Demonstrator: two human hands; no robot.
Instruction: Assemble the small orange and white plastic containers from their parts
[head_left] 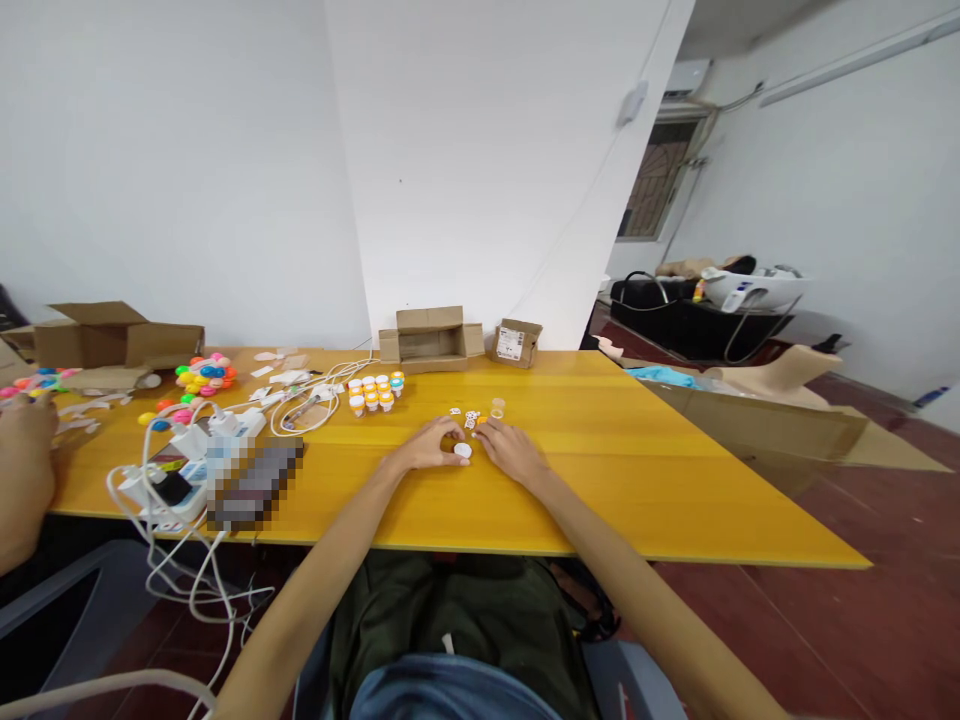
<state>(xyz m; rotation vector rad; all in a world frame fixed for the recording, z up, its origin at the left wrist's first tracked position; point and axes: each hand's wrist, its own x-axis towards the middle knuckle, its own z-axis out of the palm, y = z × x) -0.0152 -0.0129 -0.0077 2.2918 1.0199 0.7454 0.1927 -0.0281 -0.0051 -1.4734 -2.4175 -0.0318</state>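
Observation:
My left hand (433,445) is curved around a small white round cap (463,451), its thumb against the near edge. Close by on the right, my right hand (515,452) has its fingers bent down with the tips close together. Whatever is between those tips is too small to make out. Just beyond the fingers lie several small white pieces with dark spots (472,418) and a bit of orange. A clear little cup (498,407) stands behind my right hand. Farther left are several small containers with white and orange parts (373,390), grouped in rows.
An open cardboard box (431,340) and a smaller labelled box (517,342) stand by the wall. To the left are a power strip (202,470) with tangled white cables, a blurred dark object (256,485) and colourful balls (205,375). Another person's arm (22,480) reaches in at far left.

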